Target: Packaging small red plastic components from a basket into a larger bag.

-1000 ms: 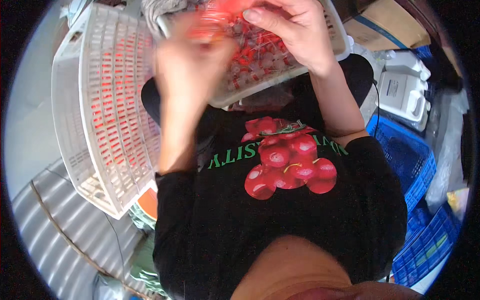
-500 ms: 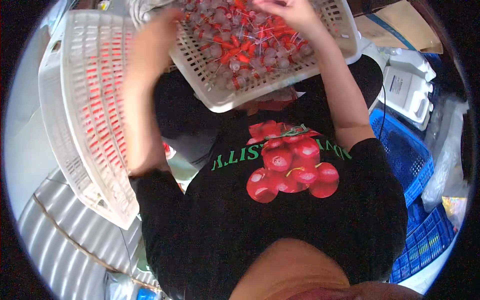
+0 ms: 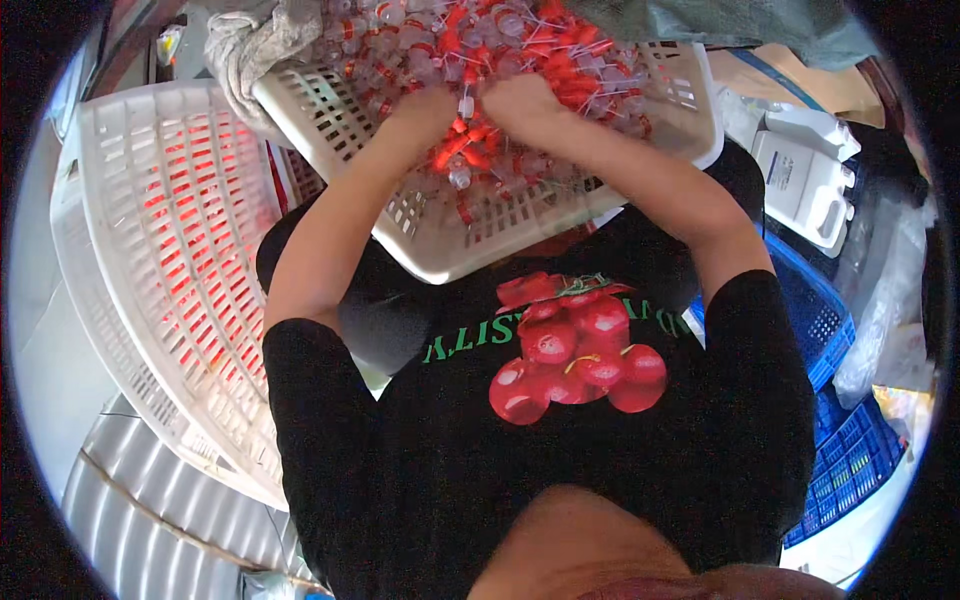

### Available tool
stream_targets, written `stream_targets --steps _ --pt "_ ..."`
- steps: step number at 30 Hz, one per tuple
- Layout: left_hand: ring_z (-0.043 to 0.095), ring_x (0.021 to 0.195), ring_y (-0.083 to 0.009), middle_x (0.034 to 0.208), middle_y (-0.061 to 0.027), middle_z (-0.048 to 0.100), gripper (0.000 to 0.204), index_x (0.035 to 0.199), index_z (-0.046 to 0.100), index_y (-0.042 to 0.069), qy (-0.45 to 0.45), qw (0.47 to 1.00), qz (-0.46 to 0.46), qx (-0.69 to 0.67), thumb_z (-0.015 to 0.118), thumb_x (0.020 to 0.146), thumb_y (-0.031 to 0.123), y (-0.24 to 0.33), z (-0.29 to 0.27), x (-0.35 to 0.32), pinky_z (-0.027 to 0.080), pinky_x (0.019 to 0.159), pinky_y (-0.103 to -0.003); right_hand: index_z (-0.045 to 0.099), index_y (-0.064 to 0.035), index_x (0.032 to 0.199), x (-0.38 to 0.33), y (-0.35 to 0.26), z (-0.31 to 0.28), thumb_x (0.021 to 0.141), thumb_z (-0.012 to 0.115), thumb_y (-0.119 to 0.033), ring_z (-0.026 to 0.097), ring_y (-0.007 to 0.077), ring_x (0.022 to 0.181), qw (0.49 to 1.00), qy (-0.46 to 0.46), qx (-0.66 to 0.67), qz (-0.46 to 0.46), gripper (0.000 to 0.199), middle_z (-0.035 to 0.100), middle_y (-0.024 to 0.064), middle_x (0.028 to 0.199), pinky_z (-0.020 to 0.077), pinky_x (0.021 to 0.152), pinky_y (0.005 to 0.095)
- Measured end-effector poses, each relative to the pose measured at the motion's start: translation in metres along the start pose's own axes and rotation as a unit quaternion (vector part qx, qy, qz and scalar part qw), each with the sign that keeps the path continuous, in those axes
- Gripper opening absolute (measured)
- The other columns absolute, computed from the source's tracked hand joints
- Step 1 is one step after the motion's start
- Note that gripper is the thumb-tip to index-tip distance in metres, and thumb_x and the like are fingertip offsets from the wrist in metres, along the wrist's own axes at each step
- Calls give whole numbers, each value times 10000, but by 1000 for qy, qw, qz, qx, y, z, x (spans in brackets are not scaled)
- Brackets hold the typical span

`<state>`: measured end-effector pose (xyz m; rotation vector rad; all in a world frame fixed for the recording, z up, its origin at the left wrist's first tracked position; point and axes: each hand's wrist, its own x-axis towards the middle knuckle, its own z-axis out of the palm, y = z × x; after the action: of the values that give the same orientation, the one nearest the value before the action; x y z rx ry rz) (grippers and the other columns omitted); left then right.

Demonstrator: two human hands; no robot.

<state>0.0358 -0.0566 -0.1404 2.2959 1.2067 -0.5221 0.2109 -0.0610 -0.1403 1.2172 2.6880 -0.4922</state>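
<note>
A white slotted basket [image 3: 470, 235] rests on my lap, filled with several small clear and red plastic pieces [image 3: 520, 50]. Both hands are down in the pile, knuckles close together. My left hand [image 3: 425, 108] and my right hand [image 3: 522, 100] have curled fingers and pinch one small clear piece [image 3: 465, 105] between them. Red pieces lie just below the fingers. Below the basket I see my black T-shirt with a red cherry print.
A big white slatted crate [image 3: 110, 300] with red pieces showing through stands at my left. A grey cloth [image 3: 240, 50] hangs by the basket's far left corner. At my right are blue crates [image 3: 830, 330], a white box-like device [image 3: 805, 170], cardboard [image 3: 765, 75] and clear bags [image 3: 885, 310]. Corrugated metal [image 3: 130, 500] lies lower left.
My left hand has come in from the left of the basket to meet the right hand in the pile. The basket now sits lower in the view.
</note>
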Motion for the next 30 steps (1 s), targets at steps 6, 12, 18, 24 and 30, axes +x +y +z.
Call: stream_targets --steps 6,12,18,24,30 --pt "594 853 -358 870 -217 584 169 866 569 -27 54 998 18 22 466 766 62 7 15 6 493 706 -447 642 -70 798 2 -7 11 742 522 -142 639 294 746 1000 12 -1 15 151 645 118 755 509 583 419" --pt "603 836 -365 907 -199 608 192 872 618 5 16 999 -22 37 526 758 130 18 11 -10 497 699 -442 611 -112 894 -15 26 -21 714 587 -166 615 309 773 986 91 114 76 189 628 127 831 487 656 419" --pt "602 849 -356 892 -190 617 233 820 634 -6 68 995 -51 55 599 736 209 26 9 -26 490 711 -454 621 -90 912 -41 62 -45 758 487 -132 611 336 826 988 102 21 117 208 633 146 861 499 650 454" --pt "606 872 -334 923 -173 623 229 900 630 29 16 994 -70 78 591 719 164 28 10 -25 480 743 -441 638 -31 819 -24 64 -26 736 479 -105 624 325 798 992 41 -75 90 193 625 200 844 505 626 437" --pt "610 901 -249 979 -156 626 368 1081 554 0 170 980 -34 -93 632 737 107 25 -32 -48 487 749 -375 623 -24 806 -22 64 -19 731 480 -97 626 333 784 993 57 -50 95 177 625 200 827 500 621 452"
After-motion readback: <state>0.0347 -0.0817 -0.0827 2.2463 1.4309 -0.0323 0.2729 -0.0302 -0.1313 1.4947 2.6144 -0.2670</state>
